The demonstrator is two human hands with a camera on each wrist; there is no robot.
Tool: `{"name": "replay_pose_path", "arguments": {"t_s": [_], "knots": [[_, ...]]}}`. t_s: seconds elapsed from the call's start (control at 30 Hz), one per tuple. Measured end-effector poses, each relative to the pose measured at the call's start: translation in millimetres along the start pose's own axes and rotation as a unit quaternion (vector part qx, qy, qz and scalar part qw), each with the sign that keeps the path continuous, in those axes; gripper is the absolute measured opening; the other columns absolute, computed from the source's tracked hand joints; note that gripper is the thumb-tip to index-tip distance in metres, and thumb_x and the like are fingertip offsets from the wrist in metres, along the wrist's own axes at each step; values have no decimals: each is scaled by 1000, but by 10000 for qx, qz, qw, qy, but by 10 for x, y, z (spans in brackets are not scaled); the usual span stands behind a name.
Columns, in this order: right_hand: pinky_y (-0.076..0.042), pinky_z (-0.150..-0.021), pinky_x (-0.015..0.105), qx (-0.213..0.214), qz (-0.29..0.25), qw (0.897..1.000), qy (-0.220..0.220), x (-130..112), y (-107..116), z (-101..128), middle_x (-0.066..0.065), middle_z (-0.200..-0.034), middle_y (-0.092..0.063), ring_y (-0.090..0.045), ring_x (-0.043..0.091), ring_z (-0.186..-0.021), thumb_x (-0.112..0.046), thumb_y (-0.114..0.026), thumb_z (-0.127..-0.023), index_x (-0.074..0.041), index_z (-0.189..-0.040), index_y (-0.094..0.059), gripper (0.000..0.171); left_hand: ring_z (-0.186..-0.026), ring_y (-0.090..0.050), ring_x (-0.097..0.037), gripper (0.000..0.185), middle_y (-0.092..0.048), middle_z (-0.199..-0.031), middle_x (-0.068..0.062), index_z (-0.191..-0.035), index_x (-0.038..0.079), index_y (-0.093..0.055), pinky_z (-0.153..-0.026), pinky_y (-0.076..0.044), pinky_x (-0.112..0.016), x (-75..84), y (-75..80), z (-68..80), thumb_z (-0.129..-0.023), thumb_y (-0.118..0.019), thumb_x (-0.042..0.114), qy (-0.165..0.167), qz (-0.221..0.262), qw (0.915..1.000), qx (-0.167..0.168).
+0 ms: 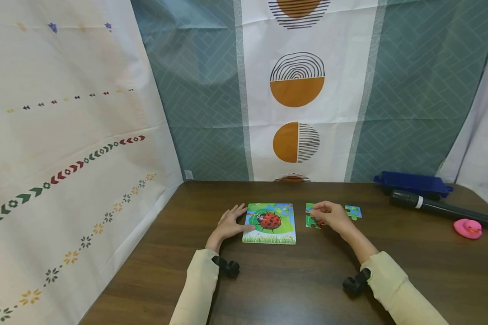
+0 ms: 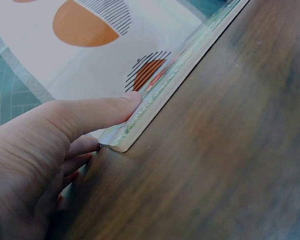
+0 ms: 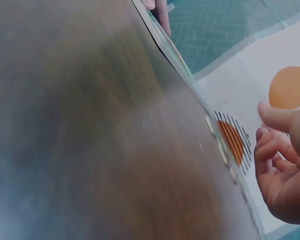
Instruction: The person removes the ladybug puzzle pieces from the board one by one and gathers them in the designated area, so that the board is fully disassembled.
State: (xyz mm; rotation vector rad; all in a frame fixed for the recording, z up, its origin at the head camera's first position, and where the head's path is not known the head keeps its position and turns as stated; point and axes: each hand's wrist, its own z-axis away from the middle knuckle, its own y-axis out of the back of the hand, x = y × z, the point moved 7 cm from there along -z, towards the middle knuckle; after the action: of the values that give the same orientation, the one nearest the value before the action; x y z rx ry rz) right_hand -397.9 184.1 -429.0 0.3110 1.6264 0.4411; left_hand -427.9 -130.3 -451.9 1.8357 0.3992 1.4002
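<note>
Left hand [image 2: 45,150] presses flat the ladybug puzzle [image 1: 270,223]; head view shows right hand [image 1: 330,215] pinching a piece [image 1: 314,220].

- left hand [image 2: 35,165] at lower left, thumb [image 2: 97,112] stretched straight along puzzle board [image 2: 155,97] edge
- thumb tip touching board's top face near its corner
- other fingers [image 2: 82,147] curled under, against board's corner
- board lies flat on dark wood counter [image 2: 215,150]
- patterned curtain [image 2: 65,60] behind, orange half-circles with black stripes
</note>
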Motion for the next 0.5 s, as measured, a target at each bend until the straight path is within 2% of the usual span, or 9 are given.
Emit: {"name": "replay_pose_path", "arguments": {"t_s": [0.1,0.2,0.33,0.43,0.5], "knots": [[-48,-70,29,-81,-58,10000,9,-87,-88,-24,24,-123,-58,-57,20,-82,-31,-62,-96,3,-131,-54,49,-152,-17,-33,82,-27,-162,-10,-150,8,-39,-125,-8,-55,11,2,-8,-83,-75,39,17,-131,9999,-40],[-48,-72,31,-185,-156,9997,52,-174,-213,-55,24,-123,-57,-55,24,-86,-31,-61,-97,2,-132,-53,49,-152,-17,-33,80,-28,-161,-10,-149,8,-40,-125,-8,-55,30,5,-6,-83,-75,37,-12,-92,9999,-57],[-54,-85,36,-301,-349,9988,169,-279,-416,-109,21,-124,-59,-58,29,-104,-28,-62,-97,2,-132,-54,47,-152,-17,-33,80,-28,-162,-10,-149,8,-41,-125,-8,-54,37,1,2,-83,-76,37,13,-16,10000,-85],[-54,-91,40,-361,-451,9981,219,-333,-576,-155,19,-125,-60,-58,30,-111,-27,-62,-96,2,-133,-54,47,-152,-17,-33,81,-27,-162,-9,-150,8,-40,-125,-8,-54,23,2,4,-83,-75,38,65,-11,9999,-80],[-54,-91,40,-411,-528,9976,204,-359,-687,-180,19,-125,-61,-58,30,-111,-27,-62,-96,1,-134,-55,47,-152,-17,-33,81,-27,-162,-9,-150,8,-40,-125,-9,-54,14,9,7,-83,-75,38,93,6,9999,-50]]}}
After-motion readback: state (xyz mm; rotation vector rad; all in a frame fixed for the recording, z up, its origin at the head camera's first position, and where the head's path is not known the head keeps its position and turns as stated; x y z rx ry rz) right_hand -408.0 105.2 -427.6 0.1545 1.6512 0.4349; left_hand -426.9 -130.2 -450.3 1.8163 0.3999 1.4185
